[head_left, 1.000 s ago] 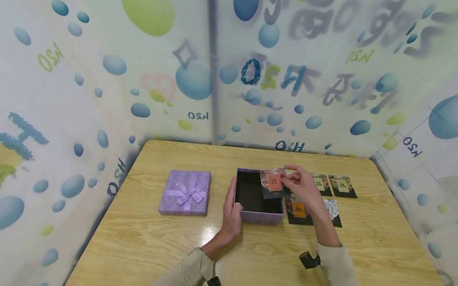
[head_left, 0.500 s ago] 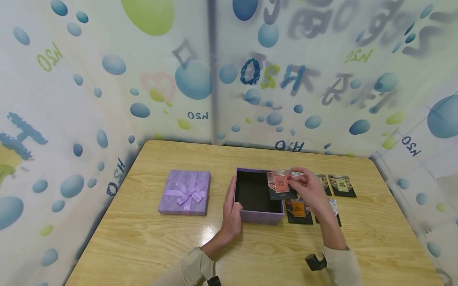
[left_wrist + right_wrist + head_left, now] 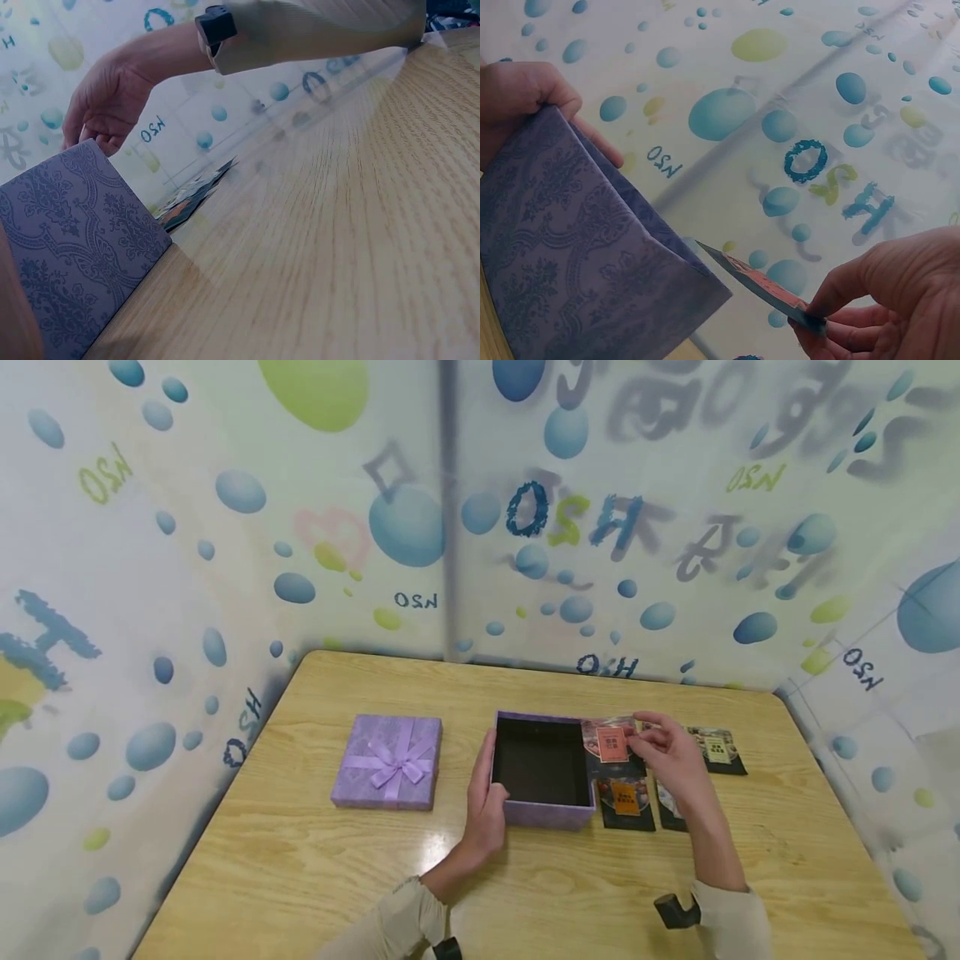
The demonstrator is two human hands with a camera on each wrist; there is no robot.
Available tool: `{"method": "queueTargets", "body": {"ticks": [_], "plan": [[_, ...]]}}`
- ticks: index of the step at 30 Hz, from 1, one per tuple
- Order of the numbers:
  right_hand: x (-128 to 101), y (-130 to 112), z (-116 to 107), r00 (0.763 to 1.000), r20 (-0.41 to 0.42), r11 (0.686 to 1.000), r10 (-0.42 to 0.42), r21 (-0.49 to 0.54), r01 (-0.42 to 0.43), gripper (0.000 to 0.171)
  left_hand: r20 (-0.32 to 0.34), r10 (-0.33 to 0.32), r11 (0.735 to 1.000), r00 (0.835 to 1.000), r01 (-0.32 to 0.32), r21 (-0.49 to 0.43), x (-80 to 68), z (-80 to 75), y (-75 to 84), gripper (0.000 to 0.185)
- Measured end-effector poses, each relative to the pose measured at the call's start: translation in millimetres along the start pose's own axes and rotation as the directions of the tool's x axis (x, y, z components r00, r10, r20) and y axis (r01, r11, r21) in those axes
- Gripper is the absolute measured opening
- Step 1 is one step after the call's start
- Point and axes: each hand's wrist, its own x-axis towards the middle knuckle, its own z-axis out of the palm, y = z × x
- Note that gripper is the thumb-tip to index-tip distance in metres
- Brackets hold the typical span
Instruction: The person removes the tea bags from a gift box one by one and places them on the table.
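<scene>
An open purple gift box (image 3: 550,815) with a dark inside stands at the middle of the wooden table (image 3: 300,877). My left hand (image 3: 485,802) grips its left wall, thumb over the rim. My right hand (image 3: 670,756) pinches a dark packet with an orange label (image 3: 611,745) just past the box's right wall. In the right wrist view the packet (image 3: 761,289) is seen edge-on beside the box (image 3: 577,270), pinched by my right hand (image 3: 885,300). The left wrist view shows the box's patterned wall (image 3: 75,240) and my right hand (image 3: 101,101) above it.
The purple lid with a bow (image 3: 390,762) lies left of the box. Several more dark packets lie right of the box, among them an orange-labelled one (image 3: 626,800) and a yellow-labelled one (image 3: 718,749). Printed walls enclose the table on three sides.
My right hand has carried the orange-labelled packet rightward, from over the box's inside to just beyond its right wall. The left hand and the box have stayed put.
</scene>
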Motion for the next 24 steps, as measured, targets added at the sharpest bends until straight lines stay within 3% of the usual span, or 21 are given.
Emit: {"method": "queueTargets", "body": {"ticks": [7, 17, 24], "plan": [[-3.5, 8.4, -15.1, 1.000, -0.022, 0.999, 0.006, 0.034, -0.006, 0.051, 0.007, 0.006, 1.000, 1.000, -0.006, 0.003, 0.2, 0.4, 1.7, 0.086], [-11.5, 27.2, -40.1, 0.994, -0.109, 0.998, 0.012, -0.056, -0.018, 0.052, 0.006, 0.005, 1.000, 1.000, -0.005, 0.008, -0.2, 2.3, -0.4, 0.085], [-16.3, 43.1, -56.9, 0.988, -0.150, 0.998, 0.021, -0.050, -0.029, 0.049, 0.010, -0.005, 1.000, 1.000, 0.005, 0.015, -0.5, 0.5, 0.1, 0.086]]}}
